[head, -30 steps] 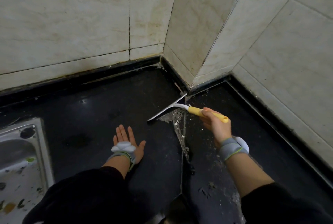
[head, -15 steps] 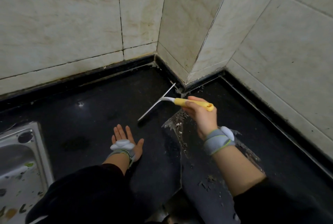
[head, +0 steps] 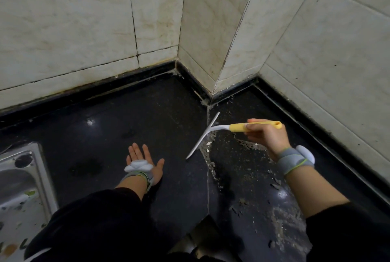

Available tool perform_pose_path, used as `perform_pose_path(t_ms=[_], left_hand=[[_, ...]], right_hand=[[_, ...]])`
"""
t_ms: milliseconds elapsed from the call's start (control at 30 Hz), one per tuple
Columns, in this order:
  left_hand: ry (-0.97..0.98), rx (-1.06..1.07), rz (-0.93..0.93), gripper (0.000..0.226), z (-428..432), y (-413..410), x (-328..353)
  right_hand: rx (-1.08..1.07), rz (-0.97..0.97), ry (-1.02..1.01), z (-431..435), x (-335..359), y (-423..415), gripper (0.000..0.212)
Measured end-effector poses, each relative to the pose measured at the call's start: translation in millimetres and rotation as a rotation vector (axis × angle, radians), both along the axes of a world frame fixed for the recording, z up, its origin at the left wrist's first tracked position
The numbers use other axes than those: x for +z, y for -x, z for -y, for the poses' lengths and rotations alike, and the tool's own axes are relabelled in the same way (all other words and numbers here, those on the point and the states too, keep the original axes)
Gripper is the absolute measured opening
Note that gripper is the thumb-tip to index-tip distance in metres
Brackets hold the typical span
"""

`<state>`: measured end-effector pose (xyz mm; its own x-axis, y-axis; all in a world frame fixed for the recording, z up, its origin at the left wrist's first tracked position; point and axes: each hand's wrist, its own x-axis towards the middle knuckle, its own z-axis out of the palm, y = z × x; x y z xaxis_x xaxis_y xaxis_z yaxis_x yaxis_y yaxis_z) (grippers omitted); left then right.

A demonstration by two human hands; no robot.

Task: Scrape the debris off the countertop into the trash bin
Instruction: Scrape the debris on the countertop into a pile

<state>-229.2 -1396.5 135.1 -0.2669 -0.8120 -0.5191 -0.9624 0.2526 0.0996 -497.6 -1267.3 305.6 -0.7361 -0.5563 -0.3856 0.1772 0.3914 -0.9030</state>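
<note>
Right of centre, right hand (head: 266, 136) grips yellow handle of scraper (head: 203, 135); white blade slants down onto black countertop (head: 126, 118), lying along seam just below tiled wall (head: 211, 29) corner. Pale debris (head: 211, 163) lies beside blade and trails toward lower right of frame. Left hand (head: 144, 157) rests flat at lower centre, fingers spread. Steel sink (head: 31, 169) at lower left. Trash bin not visible. Step, as judged: gathering stroke. Next move likely needs blade kept flush, drawing crumbs toward counter edge.

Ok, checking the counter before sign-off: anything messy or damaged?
Yes: pale debris lies scattered along the seam of the countertop, from the squeegee toward the near edge. No breakage is visible.
</note>
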Motion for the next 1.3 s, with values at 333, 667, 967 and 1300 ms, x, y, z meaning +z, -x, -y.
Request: perform_pose_path(t_ms=[333, 667, 967, 1300], left_hand=[[0.018, -0.001, 0.023, 0.083, 1, 0, 0], [0.016, 0.008, 0.04, 0.081, -3, 2, 4], [0.058, 0.059, 0.033, 0.076, -14, 12, 2], [0.04, 0.052, 0.042, 0.076, -13, 13, 2]], right_hand=[[0.079, 0.011, 0.1, 9, 11, -13, 0.012], [0.182, -0.084, -0.037, -6, 16, 0, 0.008], [0.205, -0.066, -0.007, -5, 29, 1, 0.01], [0.293, -0.176, -0.146, -27, 33, 19, 0.011]])
